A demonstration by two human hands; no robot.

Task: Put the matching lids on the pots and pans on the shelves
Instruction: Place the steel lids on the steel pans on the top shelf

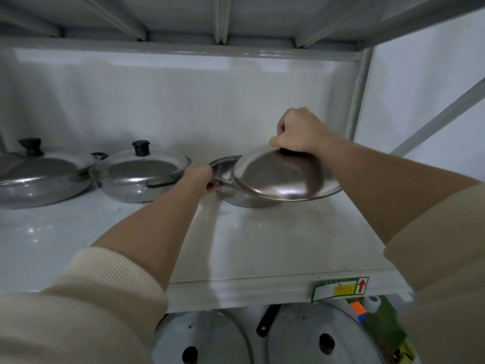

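A steel pan [237,198] stands on the white shelf [262,248], right of centre. My left hand [200,178] grips its handle on the left side. My right hand [299,132] is closed on the black knob of a steel lid [278,179], which hangs tilted over the pan and hides most of its opening. To the left stand a steel pot with a glass lid and black knob [140,170] and a wider lidded pan [39,174].
The shelf's grey upright post [359,98] rises right behind the pan. On the shelf below lie two glass lids [202,337] [320,334], a black handle [267,321] and colourful packaging [378,319]. A sticker [339,288] marks the shelf's front edge.
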